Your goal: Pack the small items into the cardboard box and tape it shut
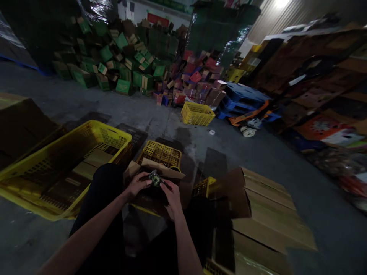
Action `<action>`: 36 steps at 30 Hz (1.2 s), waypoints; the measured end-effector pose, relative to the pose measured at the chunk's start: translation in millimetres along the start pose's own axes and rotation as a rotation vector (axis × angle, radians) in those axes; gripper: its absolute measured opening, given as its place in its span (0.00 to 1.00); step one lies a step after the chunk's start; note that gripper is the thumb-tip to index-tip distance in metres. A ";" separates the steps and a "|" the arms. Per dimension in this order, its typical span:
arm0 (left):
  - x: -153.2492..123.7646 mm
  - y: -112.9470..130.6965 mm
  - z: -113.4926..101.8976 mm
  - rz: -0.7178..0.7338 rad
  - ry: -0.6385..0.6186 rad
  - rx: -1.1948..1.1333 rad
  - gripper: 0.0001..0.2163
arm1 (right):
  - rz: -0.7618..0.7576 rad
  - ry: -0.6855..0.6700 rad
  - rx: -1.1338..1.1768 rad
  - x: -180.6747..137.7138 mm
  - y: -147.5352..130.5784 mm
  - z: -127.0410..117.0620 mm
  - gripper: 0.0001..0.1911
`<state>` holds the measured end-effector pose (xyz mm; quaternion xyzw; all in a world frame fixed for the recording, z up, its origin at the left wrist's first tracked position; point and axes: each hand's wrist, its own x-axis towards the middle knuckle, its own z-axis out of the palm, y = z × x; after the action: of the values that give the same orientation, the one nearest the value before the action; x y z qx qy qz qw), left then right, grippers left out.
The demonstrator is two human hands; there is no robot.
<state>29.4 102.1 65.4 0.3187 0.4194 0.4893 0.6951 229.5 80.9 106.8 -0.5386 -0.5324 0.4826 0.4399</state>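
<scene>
Between my two hands is a small green thing with shiny clear plastic on it (155, 180); its kind is too small and dark to tell. My left hand (139, 185) pinches it from the left, with the fingertips at its edge. On the other side, my right hand (172, 194) grips it between thumb and fingers. Both hands are over an open cardboard box (163, 170) with its flaps up, between my knees. The inside of this box is dark. An upturned-looking yellow crate (160, 152) shows just behind the box.
A large yellow crate (67, 139) at left holds flat cardboard boxes. Cardboard cartons (272, 206) stand at right. Farther off are a yellow basket (197, 114), blue pallets (243, 95) with an orange pallet jack (249, 116), and heaped green boxes (124, 87).
</scene>
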 end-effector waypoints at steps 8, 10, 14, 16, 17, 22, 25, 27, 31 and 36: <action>1.4 -6.0 -1.2 -0.077 -0.026 -0.111 0.30 | -0.089 0.005 0.005 1.0 -3.9 -1.3 0.12; 2.1 -7.6 -2.8 -0.058 -0.045 -0.093 0.28 | -0.081 -0.001 0.027 1.4 -3.3 -1.3 0.14; 3.3 -9.3 -5.7 0.030 -0.080 -0.015 0.26 | -0.073 -0.011 0.064 -0.3 -1.0 0.0 0.23; 3.3 -8.7 -6.7 0.069 -0.086 0.040 0.24 | -0.055 -0.014 0.073 -3.0 -0.6 1.3 0.27; 3.1 -7.9 -6.9 0.086 -0.085 0.069 0.24 | -0.028 -0.019 0.089 -4.6 -0.7 2.0 0.29; -1.0 0.9 -4.9 0.145 -0.119 0.177 0.20 | 0.148 -0.074 0.183 -8.1 0.9 3.4 0.29; -4.0 4.7 -1.1 0.138 -0.141 0.136 0.23 | 0.083 -0.062 0.133 -4.6 3.5 1.8 0.29; -5.1 4.8 1.5 0.098 -0.137 0.054 0.28 | 0.005 0.003 0.061 -1.6 4.6 0.0 0.29; -4.5 3.3 3.8 -0.075 -0.110 -0.115 0.32 | -0.105 0.115 -0.073 1.8 4.4 -3.0 0.27; -5.7 7.4 5.3 -0.145 -0.094 -0.195 0.29 | -0.217 0.136 -0.152 0.3 0.1 -1.0 0.27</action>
<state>30.1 98.8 75.6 0.2410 0.3589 0.4609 0.7750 230.5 81.2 106.8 -0.5412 -0.5914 0.3530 0.4824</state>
